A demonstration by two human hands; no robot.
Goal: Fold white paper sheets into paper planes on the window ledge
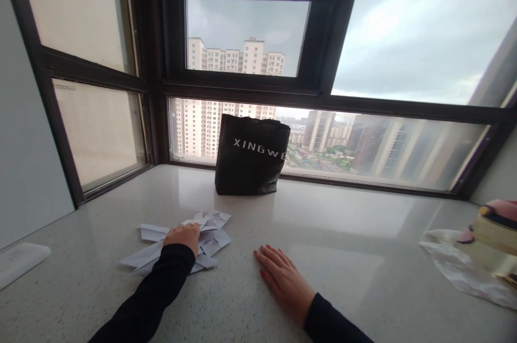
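Observation:
A loose pile of folded white papers (214,238) lies on the speckled stone ledge, several pieces overlapping at odd angles. My left hand (182,236) is on top of the pile, its fingers curled down around folded paper; the fingertips are mostly hidden. To the right of the pile, my right hand (285,281) rests flat on the ledge with its fingers stretched out and nothing in it. Behind the papers, a black bag (250,162) with white lettering stands upright near the window.
Dark window frames (250,87) border the ledge (343,219) at the back and left. At the far right is a shiny gold and pink object (496,235) beside a crumpled white plastic sheet (456,259). A white flat object (24,262) lies at the left edge.

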